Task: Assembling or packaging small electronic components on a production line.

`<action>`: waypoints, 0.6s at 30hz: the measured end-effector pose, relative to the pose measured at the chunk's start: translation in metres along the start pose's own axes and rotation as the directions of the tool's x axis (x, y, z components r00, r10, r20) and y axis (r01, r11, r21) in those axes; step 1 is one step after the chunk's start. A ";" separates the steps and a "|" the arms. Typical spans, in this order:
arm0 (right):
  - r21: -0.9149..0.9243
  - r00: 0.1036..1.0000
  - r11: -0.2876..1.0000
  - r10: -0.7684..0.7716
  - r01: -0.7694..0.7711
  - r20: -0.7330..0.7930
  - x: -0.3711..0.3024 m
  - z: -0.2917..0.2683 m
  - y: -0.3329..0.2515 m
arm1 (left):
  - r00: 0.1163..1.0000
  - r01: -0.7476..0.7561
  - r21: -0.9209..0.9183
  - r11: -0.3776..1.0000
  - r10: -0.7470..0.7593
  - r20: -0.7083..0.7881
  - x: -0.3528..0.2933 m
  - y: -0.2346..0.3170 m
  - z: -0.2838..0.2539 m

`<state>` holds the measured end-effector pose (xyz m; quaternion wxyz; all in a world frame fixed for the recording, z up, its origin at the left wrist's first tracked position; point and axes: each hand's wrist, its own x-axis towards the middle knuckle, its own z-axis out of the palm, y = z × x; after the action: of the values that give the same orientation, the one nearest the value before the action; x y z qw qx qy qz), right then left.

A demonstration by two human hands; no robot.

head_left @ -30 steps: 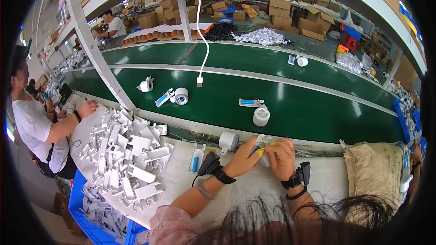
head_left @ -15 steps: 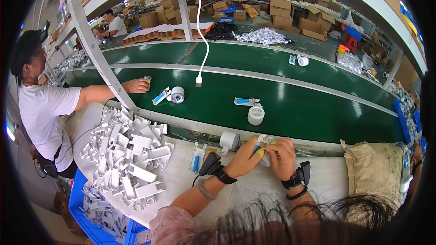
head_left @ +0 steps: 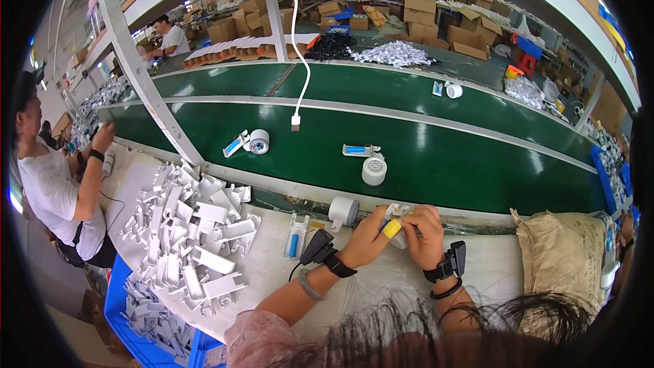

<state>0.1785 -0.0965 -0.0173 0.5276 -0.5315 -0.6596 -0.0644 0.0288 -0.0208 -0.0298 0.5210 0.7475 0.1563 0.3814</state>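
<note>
My left hand and my right hand meet at the belt's near edge, fingers closed round a small white plastic housing. A bright yellow piece shows between the fingers; I cannot tell whether it is tape or a finger cover. My hands hide most of the held part. Just left of them a round white-and-grey fan head lies on its side. Next to it is an open white handle shell with a blue battery cell inside.
A heap of white plastic shells covers the left bench, above a blue bin. Fan units ride the green conveyor. A white cable hangs overhead. A brown sack stands right; a co-worker is left.
The fan units on the near belt have shifted slightly left. The co-worker's arm has drawn back from the belt. My hands stay in place, with more of the yellow piece showing.
</note>
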 end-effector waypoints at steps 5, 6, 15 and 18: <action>-0.007 1.000 1.000 -0.003 0.003 -0.004 0.000 0.000 0.000 | 0.999 0.039 -0.053 0.998 -0.038 0.016 -0.001 -0.009 0.003; -0.007 1.000 1.000 -0.005 0.005 -0.004 0.000 0.001 0.000 | 0.998 0.054 -0.095 0.994 -0.052 0.017 -0.001 -0.009 0.004; 0.025 1.000 0.999 -0.024 0.024 -0.004 -0.001 0.003 0.001 | 0.999 0.044 -0.062 0.997 -0.044 0.006 -0.002 -0.014 0.005; 0.039 1.000 0.999 0.001 -0.002 0.005 -0.003 0.003 0.003 | 0.999 0.037 -0.083 0.996 -0.037 0.008 -0.002 -0.014 0.004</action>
<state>0.1784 -0.0952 -0.0226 0.5362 -0.5217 -0.6617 -0.0498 0.0332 -0.0190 -0.0440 0.5593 0.7233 0.1522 0.3753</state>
